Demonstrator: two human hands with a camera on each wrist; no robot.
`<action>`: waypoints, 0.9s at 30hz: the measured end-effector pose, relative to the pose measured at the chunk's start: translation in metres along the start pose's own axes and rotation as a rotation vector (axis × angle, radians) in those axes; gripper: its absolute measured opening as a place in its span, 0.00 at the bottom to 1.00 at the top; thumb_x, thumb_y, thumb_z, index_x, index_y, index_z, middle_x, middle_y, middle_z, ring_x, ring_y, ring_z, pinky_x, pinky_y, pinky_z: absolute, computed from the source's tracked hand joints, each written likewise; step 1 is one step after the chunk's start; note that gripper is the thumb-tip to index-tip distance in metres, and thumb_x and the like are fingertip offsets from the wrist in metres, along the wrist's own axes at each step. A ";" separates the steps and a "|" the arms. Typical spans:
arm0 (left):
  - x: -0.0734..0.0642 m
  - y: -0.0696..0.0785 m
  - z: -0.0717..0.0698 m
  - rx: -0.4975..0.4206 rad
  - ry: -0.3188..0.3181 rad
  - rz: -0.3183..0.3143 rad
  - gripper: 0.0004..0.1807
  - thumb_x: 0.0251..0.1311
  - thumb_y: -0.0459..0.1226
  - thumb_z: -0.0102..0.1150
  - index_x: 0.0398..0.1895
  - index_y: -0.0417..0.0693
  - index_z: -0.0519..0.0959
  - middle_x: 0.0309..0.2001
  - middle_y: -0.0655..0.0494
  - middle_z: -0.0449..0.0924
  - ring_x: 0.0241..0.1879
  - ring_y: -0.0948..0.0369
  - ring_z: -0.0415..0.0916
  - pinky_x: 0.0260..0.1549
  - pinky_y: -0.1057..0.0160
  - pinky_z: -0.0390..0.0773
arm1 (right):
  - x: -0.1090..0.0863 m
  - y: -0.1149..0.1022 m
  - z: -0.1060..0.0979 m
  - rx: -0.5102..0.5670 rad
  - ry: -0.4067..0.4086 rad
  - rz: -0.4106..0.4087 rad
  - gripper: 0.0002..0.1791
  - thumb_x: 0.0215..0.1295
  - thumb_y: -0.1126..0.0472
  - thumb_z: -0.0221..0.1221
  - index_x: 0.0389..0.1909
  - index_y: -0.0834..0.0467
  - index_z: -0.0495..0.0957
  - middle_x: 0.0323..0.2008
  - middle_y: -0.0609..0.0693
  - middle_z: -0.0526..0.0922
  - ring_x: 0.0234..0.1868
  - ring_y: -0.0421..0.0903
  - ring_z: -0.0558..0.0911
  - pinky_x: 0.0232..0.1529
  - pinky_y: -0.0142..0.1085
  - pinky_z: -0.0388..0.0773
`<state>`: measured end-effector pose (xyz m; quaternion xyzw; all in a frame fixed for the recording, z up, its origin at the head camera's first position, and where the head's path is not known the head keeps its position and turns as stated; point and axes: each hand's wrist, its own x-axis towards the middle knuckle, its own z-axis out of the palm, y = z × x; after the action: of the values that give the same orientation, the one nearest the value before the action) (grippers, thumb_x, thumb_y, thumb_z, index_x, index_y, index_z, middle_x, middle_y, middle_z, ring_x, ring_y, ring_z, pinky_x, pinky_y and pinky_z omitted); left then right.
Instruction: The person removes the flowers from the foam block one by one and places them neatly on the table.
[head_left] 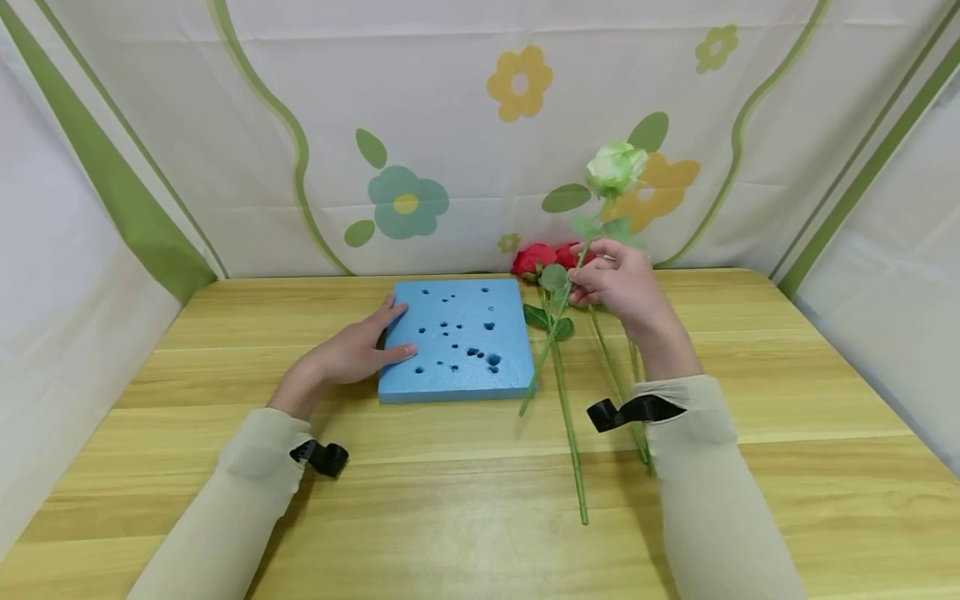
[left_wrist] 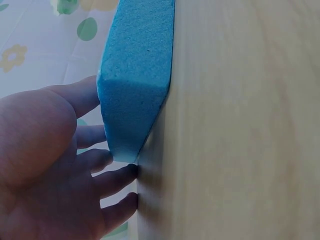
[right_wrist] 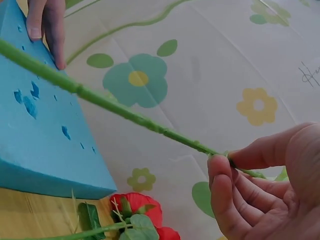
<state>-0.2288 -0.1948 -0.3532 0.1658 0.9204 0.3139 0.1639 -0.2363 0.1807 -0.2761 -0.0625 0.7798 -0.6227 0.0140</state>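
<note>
My right hand pinches the green stem of a pale green-white artificial rose between thumb and fingertips. The rose stands tilted, bloom up, its stem slanting down left so that the lower end overlaps the foam block's right edge in the head view. In the right wrist view the stem runs across toward the block. A flat blue foam block with several holes in its top lies on the table. My left hand rests at its left edge, fingers extended, thumb on top; the left wrist view shows the block's side.
Red roses lie right of the block, blooms at the back, with leaves and long stems pointing toward me. More stems lie under my right forearm. A flower-printed curtain hangs behind the wooden table.
</note>
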 end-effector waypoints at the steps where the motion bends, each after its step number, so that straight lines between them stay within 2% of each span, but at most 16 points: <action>1: 0.000 0.000 0.000 -0.001 0.000 -0.001 0.48 0.79 0.56 0.53 0.89 0.51 0.41 0.88 0.48 0.25 0.87 0.39 0.34 0.82 0.33 0.44 | 0.000 0.000 -0.002 -0.001 0.004 0.007 0.14 0.75 0.68 0.58 0.58 0.64 0.72 0.34 0.40 0.88 0.26 0.42 0.86 0.36 0.32 0.87; 5: -0.001 0.000 -0.001 0.002 0.002 0.001 0.48 0.79 0.56 0.53 0.89 0.51 0.41 0.88 0.49 0.25 0.87 0.40 0.34 0.83 0.34 0.44 | -0.001 0.002 -0.011 -0.010 0.022 0.039 0.14 0.73 0.69 0.58 0.57 0.63 0.74 0.36 0.41 0.86 0.24 0.42 0.85 0.34 0.32 0.87; 10: -0.001 0.000 -0.001 0.005 0.002 0.005 0.48 0.79 0.56 0.53 0.89 0.50 0.41 0.88 0.48 0.25 0.87 0.39 0.34 0.82 0.33 0.44 | 0.000 0.005 -0.025 0.019 0.001 0.081 0.14 0.72 0.70 0.59 0.56 0.61 0.74 0.25 0.45 0.85 0.23 0.42 0.85 0.32 0.32 0.87; 12: -0.002 0.000 -0.001 0.005 0.001 0.004 0.48 0.79 0.56 0.53 0.89 0.50 0.41 0.88 0.48 0.25 0.87 0.39 0.34 0.82 0.33 0.44 | 0.000 0.008 -0.032 0.012 -0.013 0.091 0.15 0.73 0.69 0.60 0.58 0.61 0.73 0.24 0.46 0.86 0.23 0.42 0.85 0.33 0.32 0.87; 17: -0.002 -0.001 -0.001 0.005 0.003 -0.001 0.48 0.79 0.57 0.53 0.89 0.51 0.41 0.88 0.48 0.25 0.87 0.39 0.34 0.82 0.33 0.44 | -0.002 0.014 -0.051 -0.105 -0.066 0.097 0.20 0.76 0.66 0.58 0.65 0.62 0.72 0.29 0.45 0.87 0.26 0.40 0.86 0.36 0.34 0.88; 20: -0.001 -0.002 -0.001 0.004 0.003 -0.005 0.48 0.79 0.57 0.54 0.89 0.51 0.41 0.88 0.48 0.25 0.87 0.39 0.34 0.82 0.33 0.44 | -0.004 0.020 -0.065 -0.158 -0.101 0.116 0.21 0.77 0.64 0.57 0.67 0.63 0.70 0.39 0.39 0.86 0.28 0.39 0.86 0.38 0.34 0.88; 24: 0.000 -0.002 -0.001 0.005 0.004 -0.005 0.48 0.79 0.56 0.54 0.89 0.51 0.42 0.88 0.48 0.26 0.87 0.39 0.34 0.83 0.34 0.45 | -0.007 0.032 -0.090 -0.189 -0.128 0.194 0.23 0.79 0.63 0.57 0.70 0.64 0.67 0.39 0.34 0.85 0.30 0.37 0.85 0.38 0.33 0.87; 27: 0.000 -0.002 -0.001 0.009 0.005 0.000 0.48 0.79 0.56 0.54 0.89 0.50 0.42 0.88 0.47 0.26 0.87 0.39 0.33 0.82 0.34 0.45 | -0.010 0.041 -0.107 -0.214 -0.121 0.250 0.27 0.81 0.61 0.56 0.75 0.65 0.64 0.34 0.35 0.86 0.30 0.35 0.84 0.39 0.32 0.87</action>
<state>-0.2289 -0.1964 -0.3537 0.1656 0.9223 0.3100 0.1609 -0.2405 0.2942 -0.2925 -0.0037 0.8412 -0.5244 0.1316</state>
